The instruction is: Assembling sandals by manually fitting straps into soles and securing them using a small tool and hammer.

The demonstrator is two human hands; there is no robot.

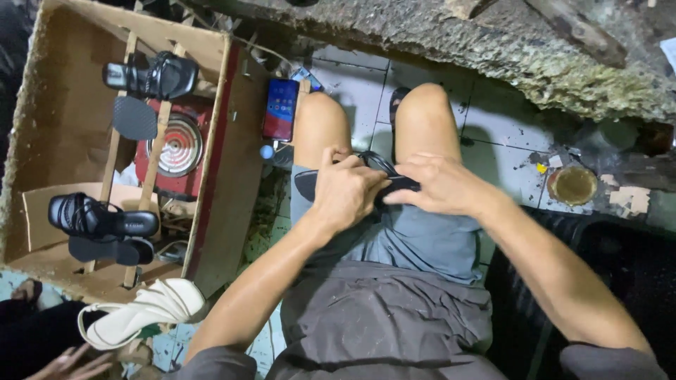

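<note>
Over the lap, left hand and right hand, fingers closed around black sandal

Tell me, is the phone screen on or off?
On: the phone, propped against the box beside the left knee, shows a lit screen with coloured icons.

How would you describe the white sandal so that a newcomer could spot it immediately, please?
Start at the big open cardboard box on the left, which holds a red hotplate and black strappy sandals on wooden slats. Just past its near corner lies the white sandal. It is the only pale shoe and the only one outside the box.
</note>
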